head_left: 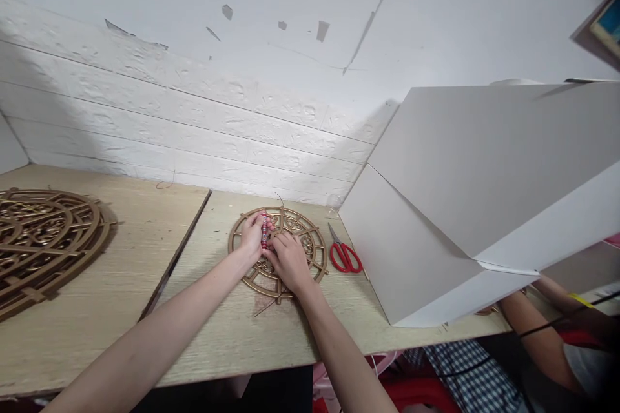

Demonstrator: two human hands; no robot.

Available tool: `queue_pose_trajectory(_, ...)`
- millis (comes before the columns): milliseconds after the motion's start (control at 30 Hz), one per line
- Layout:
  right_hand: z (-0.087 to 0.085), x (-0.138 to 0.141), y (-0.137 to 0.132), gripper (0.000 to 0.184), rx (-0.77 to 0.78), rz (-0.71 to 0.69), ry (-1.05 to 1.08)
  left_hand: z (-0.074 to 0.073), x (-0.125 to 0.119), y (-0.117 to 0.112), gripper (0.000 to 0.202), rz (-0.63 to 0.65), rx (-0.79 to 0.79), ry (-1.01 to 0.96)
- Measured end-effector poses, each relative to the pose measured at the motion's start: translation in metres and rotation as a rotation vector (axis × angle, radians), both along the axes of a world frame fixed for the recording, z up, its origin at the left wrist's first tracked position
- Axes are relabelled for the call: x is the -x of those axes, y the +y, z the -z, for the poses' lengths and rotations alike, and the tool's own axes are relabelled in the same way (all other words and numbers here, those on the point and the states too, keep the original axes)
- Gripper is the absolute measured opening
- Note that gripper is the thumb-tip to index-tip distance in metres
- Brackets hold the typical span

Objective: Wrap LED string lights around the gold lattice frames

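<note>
A round gold-brown lattice panel [252, 285] with curled wire ornaments lies on the table under both my hands. My left hand [252, 233] is closed around a narrow red-and-silver patterned stick [264, 231], held upright over the panel's middle. Just right of the stick, my right hand [289, 258] has its fingers bent together at the panel's centre. Whatever sits between those fingertips is hidden. A thin wire [278, 197] rises past the panel's far rim, and a short brown strip [264, 308] pokes out at its near side.
Red-handled scissors [345, 257] lie right of the panel, beside a large white board partition [426, 206]. More lattice panels [104, 232] are stacked at the left. A gap [184, 245] divides the tabletops. Behind the partition, another person's arm [533, 329] shows at right.
</note>
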State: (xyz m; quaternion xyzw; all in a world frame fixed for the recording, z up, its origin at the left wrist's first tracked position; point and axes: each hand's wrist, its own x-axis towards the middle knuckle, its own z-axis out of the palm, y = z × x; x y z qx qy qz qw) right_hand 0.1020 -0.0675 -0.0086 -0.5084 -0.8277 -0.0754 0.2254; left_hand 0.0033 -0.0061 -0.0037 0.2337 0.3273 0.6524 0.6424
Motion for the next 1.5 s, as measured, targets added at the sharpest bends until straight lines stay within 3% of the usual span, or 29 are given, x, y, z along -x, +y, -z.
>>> queue_pose_trajectory(433,0.001,0.002,-0.002,0.013,-0.005,0.023,-0.073,0.002,-0.005,-0.001,0.004,-0.067,0.004,0.012)
queue_pose_trajectory(833,-0.004,-0.007,0.003,0.015,0.051,-0.101,0.068,0.001,-0.003,0.0,0.014,-0.021,0.014,-0.005)
queue_pose_trajectory(1500,-0.006,-0.01,0.003,0.013,0.064,-0.149,0.125,-0.001,-0.002,-0.004,0.012,0.012,0.035,0.037)
